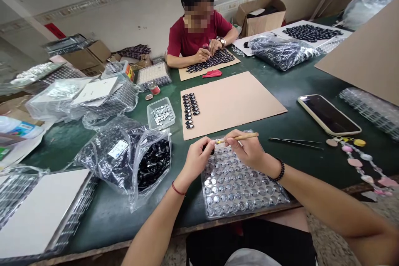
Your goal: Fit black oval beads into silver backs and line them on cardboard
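Note:
My left hand (198,157) is closed, its thumb and fingertips pinching a small black piece (212,149). My right hand (249,149) grips a thin wooden-handled tool (247,136) like a pen, its tip pointing left at the fingertips of my left hand. What the tip touches is too small to make out. Beneath both hands lies a clear plastic tray (207,213) with rows of round, shiny pieces. Beyond it is a brown cardboard sheet (230,99), with short columns of black oval pieces (188,110) at its left edge.
An open bag of black pieces (154,164) and a clear tub (149,118) of silver discs stand to the left. Tweezers (294,143), a phone (330,114) and a beaded strap (358,162) lie right. Across the green table (121,220) a co-worker (202,29) handles black pieces.

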Demonstrator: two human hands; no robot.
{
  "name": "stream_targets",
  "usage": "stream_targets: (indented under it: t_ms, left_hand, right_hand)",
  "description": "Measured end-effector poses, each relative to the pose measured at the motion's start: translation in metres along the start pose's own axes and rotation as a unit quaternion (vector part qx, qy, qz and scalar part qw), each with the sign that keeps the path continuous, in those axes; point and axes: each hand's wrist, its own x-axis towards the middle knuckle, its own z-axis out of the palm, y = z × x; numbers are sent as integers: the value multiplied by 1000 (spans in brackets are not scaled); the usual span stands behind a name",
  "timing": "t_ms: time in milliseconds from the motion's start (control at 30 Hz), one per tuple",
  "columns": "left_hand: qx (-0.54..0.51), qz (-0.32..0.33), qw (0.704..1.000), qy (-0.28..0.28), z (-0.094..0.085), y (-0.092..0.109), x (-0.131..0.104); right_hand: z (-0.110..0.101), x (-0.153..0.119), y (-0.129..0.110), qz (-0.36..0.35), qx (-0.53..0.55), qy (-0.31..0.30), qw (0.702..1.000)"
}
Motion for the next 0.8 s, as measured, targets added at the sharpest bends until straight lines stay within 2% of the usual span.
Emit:
stream_targets:
  t_ms: [100, 200, 300, 400, 467, 533, 567, 667, 700, 767, 800]
  left_hand:
    - [-41, -30, 998, 40, -2, -2, 2]
    - [-89, -47, 994, 28, -1, -4, 3]
    - [-128, -50, 990, 4, 5, -4, 0]
    - [-162, -57, 985, 9, 11, -1, -4]
    - [-179, -60, 982, 22, 10, -1, -4]
    - [-203, -63, 976, 52, 1, -5, 2]
    - [-222, -64, 969, 88, -7, -8, 7]
    - [-292, -64, 920, 255, -40, -27, 28]
    - [-303, -75, 907, 284, -50, -35, 35]
    - [-280, -120, 911, 279, -59, -49, 43]
    - [-258, -128, 921, 263, -59, -53, 45]
  right_hand:
    - [-1, 0, 0, 51, 19, 44, 998]
    - [-2, 1, -2, 109, 83, 77, 988]
    - [0, 1, -5, 131, 139, 74, 979]
    - [1, 0, -9, 143, 188, 61, 970]
    - [0, 0, -10, 154, 229, 77, 958]
    - [-2, 0, -9, 157, 275, 123, 941]
    - [-3, 0, -9, 157, 295, 148, 931]
    - [-5, 1, -6, 159, 330, 181, 913]
    - [-4, 1, -6, 163, 333, 177, 912]
    - [-2, 0, -5, 173, 332, 156, 914]
    - [-1, 0, -4, 177, 329, 145, 916]
